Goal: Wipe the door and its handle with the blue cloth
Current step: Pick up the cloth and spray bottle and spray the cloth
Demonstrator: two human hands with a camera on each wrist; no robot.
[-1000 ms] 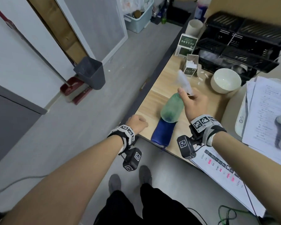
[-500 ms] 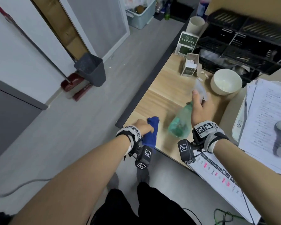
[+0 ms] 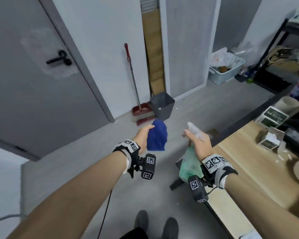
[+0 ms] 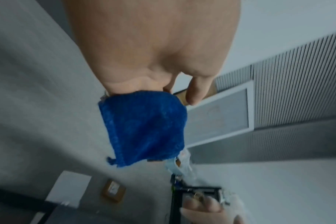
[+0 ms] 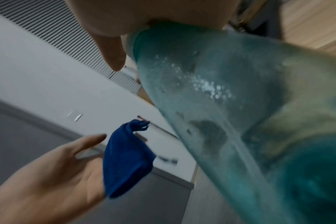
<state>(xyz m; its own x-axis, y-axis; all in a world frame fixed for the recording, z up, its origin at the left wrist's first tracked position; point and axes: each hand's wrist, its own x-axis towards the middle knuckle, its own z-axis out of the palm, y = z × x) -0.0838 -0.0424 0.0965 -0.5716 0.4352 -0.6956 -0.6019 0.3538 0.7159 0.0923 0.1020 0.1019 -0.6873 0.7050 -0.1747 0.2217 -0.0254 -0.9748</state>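
head view: the left hand grips the bunched blue cloth in the air above the floor. the right hand is wrapped around a green spray bottle beside the desk. the grey door with its black handle stands at ten o'clock, well apart from both hands.
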